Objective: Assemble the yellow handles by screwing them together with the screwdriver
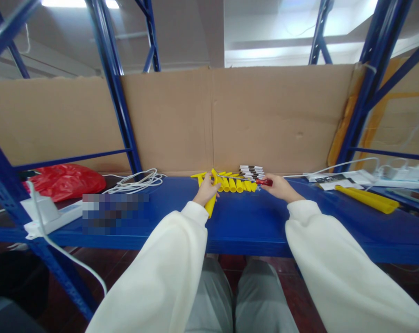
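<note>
My left hand [207, 190] is closed around a yellow plastic tool handle [211, 208] with a hollow-looking round grip and a narrow upper end. In my right hand [278, 187] is a screwdriver [265, 182] with a red handle. Its thin metal shaft points left, and the tip reaches the upper end of the yellow handle; whether it touches a screw there is too small to tell. Several similar yellow handles [232, 186] lie in a row just behind and between my hands. A stack of small black-and-white packs [251, 172] stands behind that row.
The blue shelf top [244, 222] backs onto a cardboard panel [265, 120]. At left are a red plastic bag [70, 181], coiled white cable [140, 182] and a power strip [61, 219]. Another yellow piece [367, 199] lies at right near papers [336, 181]. Blue posts [117, 92] frame the space.
</note>
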{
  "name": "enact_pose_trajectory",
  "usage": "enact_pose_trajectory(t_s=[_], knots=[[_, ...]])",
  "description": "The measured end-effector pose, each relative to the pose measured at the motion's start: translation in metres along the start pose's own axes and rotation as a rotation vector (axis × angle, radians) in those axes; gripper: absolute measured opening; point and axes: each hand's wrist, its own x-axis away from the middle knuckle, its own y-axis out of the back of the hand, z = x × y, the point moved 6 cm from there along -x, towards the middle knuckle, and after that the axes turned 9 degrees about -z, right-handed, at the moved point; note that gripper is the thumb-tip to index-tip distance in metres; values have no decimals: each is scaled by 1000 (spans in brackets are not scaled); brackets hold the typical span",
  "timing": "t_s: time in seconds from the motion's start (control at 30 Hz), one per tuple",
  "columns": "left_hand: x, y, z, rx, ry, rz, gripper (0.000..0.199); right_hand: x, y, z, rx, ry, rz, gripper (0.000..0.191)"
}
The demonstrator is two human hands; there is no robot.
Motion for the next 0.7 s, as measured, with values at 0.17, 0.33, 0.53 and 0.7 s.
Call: enact_pose_trajectory(t_s=[0.17,0.33,0.53,0.7], knots=[[-2,-1,3,-22,-6,-8,42,-1,-1,-2,-25,16,-22,9],[-1,-1,2,-35,-15,-14,43,-1,-1,-3,-23,23,-24,7],[0,-1,0,-37,-50,-4,41,0,-1,-2,15,22,2,9],[1,0,-2,-67,-68,-11,40,0,6,8,138,48,-20,19]])
